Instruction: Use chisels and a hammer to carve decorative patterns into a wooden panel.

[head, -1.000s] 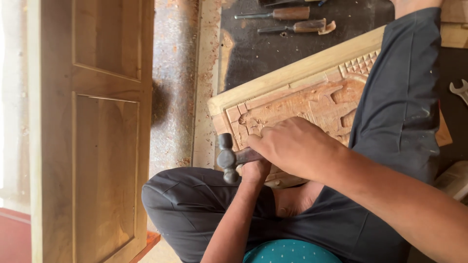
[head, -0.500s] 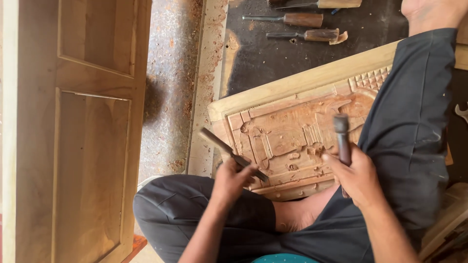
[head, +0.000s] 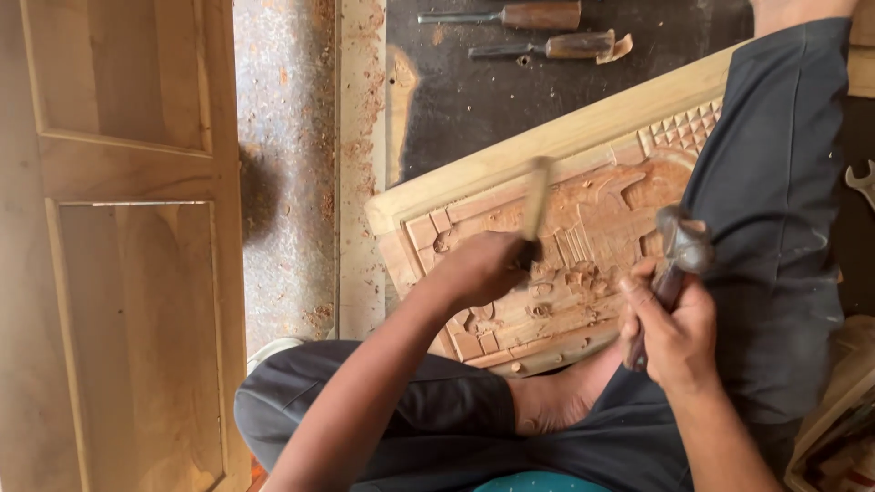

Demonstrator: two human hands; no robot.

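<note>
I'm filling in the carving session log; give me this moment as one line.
left hand: grips chisel on carved wooden panel | right hand: grips hammer, raised | spare chisels on floor

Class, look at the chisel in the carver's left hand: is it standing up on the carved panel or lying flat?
Standing up, tilted. The left hand grips the chisel low, its handle rising above the carved panel.

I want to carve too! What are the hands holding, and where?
Left hand grips a chisel low on its shaft; right hand holds a hammer by its handle.
</note>
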